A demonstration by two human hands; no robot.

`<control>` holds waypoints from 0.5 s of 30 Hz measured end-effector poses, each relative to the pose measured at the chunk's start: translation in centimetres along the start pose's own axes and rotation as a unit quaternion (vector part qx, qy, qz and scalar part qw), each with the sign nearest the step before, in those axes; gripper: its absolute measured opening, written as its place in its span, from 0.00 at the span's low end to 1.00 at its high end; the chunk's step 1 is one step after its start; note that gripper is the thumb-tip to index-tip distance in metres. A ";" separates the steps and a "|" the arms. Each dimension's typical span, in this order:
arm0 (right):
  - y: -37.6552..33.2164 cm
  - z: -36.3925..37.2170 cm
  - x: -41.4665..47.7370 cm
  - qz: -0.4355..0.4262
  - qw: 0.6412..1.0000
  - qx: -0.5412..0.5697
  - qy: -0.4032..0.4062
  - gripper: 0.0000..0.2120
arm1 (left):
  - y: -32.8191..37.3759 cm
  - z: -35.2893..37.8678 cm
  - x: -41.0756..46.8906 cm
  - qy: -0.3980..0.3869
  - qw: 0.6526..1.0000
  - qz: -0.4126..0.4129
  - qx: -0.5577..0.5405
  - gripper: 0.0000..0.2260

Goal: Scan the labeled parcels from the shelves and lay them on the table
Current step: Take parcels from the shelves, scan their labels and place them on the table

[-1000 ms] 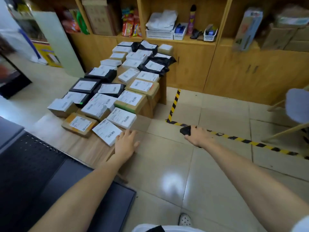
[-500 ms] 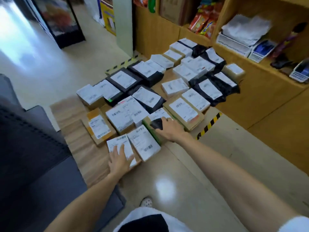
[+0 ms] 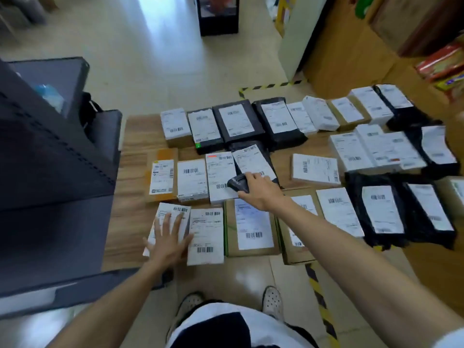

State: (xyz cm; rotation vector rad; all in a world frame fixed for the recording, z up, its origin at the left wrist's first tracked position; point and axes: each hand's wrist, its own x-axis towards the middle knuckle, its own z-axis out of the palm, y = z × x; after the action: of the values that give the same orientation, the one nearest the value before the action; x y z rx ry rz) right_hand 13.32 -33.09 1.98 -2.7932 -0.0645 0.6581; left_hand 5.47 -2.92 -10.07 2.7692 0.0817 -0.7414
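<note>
**Scanner moved over middle row; left hand flat on corner parcel**

Within the last second the right hand (image 3: 262, 194), curled round the black handheld scanner (image 3: 237, 184), has come in from over the floor. It now sits above a white-labelled box (image 3: 219, 172) in the middle row, nose toward 10 o'clock. The left hand (image 3: 167, 241), fingers spread flat, now presses the labelled parcel (image 3: 173, 212) at the worktop's (image 3: 135, 151) 7 o'clock corner. Judgement: this parcel is laid down. Whether any scan has registered cannot be told.

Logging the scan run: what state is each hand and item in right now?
Left hand: open, pressing flat on the front-left parcel.
Right hand: gripping the scanner.
Scanner: held over a middle-row parcel.
Other parcels: lying label-up on the table.
</note>
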 end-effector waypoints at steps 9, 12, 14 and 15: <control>2.8 -1.3 0.8 -0.136 0.988 -0.048 -0.055 0.30 | 2.3 0.5 -3.0 0.097 0.966 -0.156 -0.183 0.41; 2.4 -0.9 -0.2 -0.172 0.980 -0.073 -0.065 0.31 | 2.5 1.4 -3.2 0.094 0.942 -0.219 -0.238 0.46; 2.0 -1.1 -0.7 -0.190 0.976 -0.082 -0.062 0.31 | 2.1 1.6 -2.8 0.095 0.934 -0.229 -0.256 0.49; 1.8 -1.2 -0.9 -0.197 0.975 -0.085 -0.058 0.31 | 1.6 1.9 -2.6 0.099 0.934 -0.227 -0.257 0.49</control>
State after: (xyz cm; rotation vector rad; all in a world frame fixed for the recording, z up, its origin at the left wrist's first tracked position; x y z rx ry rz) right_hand 13.01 -35.18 2.93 -2.7707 -0.7095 0.7385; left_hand 2.52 -4.95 -10.00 2.3143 0.8522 -0.4441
